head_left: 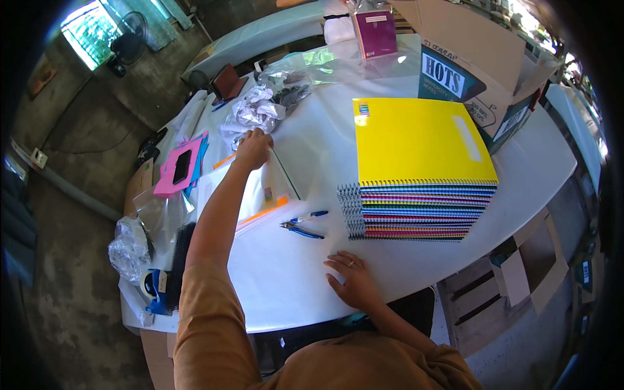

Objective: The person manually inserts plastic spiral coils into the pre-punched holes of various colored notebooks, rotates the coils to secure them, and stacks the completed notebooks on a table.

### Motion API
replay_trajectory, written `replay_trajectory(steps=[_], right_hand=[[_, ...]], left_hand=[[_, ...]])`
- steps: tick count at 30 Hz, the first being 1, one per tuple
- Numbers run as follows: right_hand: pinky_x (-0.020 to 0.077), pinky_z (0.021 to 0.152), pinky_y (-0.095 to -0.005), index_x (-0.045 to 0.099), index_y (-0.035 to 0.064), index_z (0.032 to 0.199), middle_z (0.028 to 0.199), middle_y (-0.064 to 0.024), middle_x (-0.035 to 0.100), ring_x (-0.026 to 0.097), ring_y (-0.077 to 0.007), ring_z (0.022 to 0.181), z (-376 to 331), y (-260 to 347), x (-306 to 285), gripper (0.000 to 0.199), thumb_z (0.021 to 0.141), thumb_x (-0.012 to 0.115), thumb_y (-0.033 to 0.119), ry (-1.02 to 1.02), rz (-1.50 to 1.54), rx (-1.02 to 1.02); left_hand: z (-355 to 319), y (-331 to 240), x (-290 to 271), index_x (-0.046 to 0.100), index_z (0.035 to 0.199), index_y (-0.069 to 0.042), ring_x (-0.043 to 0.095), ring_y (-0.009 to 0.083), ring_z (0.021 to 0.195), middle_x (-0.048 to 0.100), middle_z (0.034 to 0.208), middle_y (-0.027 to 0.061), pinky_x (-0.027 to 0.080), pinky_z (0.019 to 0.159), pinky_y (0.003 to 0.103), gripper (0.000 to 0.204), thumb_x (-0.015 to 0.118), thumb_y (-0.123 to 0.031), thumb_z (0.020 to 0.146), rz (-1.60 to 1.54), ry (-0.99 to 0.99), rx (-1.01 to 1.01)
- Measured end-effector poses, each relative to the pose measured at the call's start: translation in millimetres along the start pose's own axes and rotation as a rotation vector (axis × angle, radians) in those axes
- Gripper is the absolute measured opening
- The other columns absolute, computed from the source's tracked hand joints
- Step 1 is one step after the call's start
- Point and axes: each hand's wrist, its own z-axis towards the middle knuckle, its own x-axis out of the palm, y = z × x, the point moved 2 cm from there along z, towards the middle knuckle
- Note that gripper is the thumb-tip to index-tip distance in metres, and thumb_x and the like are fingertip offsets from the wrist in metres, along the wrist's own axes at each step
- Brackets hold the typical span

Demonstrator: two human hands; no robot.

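Note:
My left hand point(255, 148) reaches far across to the back edge of a stack of white and clear sheets point(250, 193) with orange and dark green edges. Its fingers are curled closed there, and what they pinch is hidden. On the table's near edge my right hand point(351, 278) lies flat with its fingers apart, a ring on one of them, holding nothing. Between the hands are blue-handled cutting pliers point(304, 227), their handles spread. To the right stands a tall stack of spiral notebooks point(422, 143), a yellow cover on top and wire coils toward me.
A large cardboard box point(478, 49) stands open behind the notebooks. Crumpled plastic point(257, 110) lies beyond my left hand. At left are a phone point(182, 167) on pink and blue sheets, a tape dispenser point(156, 289) and black coils point(180, 266). A purple notebook point(376, 34) is at the back.

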Motion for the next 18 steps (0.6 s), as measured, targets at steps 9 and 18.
replay_trajectory(steps=[9,18], right_hand=[[0.0328,0.097,-0.0408,0.063,0.0100,0.103,0.113,-0.0053,0.060,0.047,-0.0253,0.116,-4.3,-15.7,10.0,0.026,0.079,0.062,0.017,-0.082,0.090,0.029],[0.0321,0.096,-0.0415,0.063,0.0125,0.105,0.112,-0.0051,0.060,0.047,-0.0250,0.115,-4.7,-6.9,6.4,0.026,0.079,0.062,0.018,0.009,0.066,-0.064]], left_hand=[[-152.7,-59.6,-18.0,0.037,0.134,-0.002,0.043,0.0359,0.122,0.046,0.129,0.0225,0.036,0.101,0.038,0.079,0.073,-0.036,0.072,-0.178,0.011,-0.062],[-165.1,6.8,2.5,0.066,0.094,-0.008,0.061,0.0345,0.070,0.062,0.073,0.0194,0.046,0.064,0.041,0.032,0.057,-0.037,0.085,-0.544,-0.111,-0.342]])
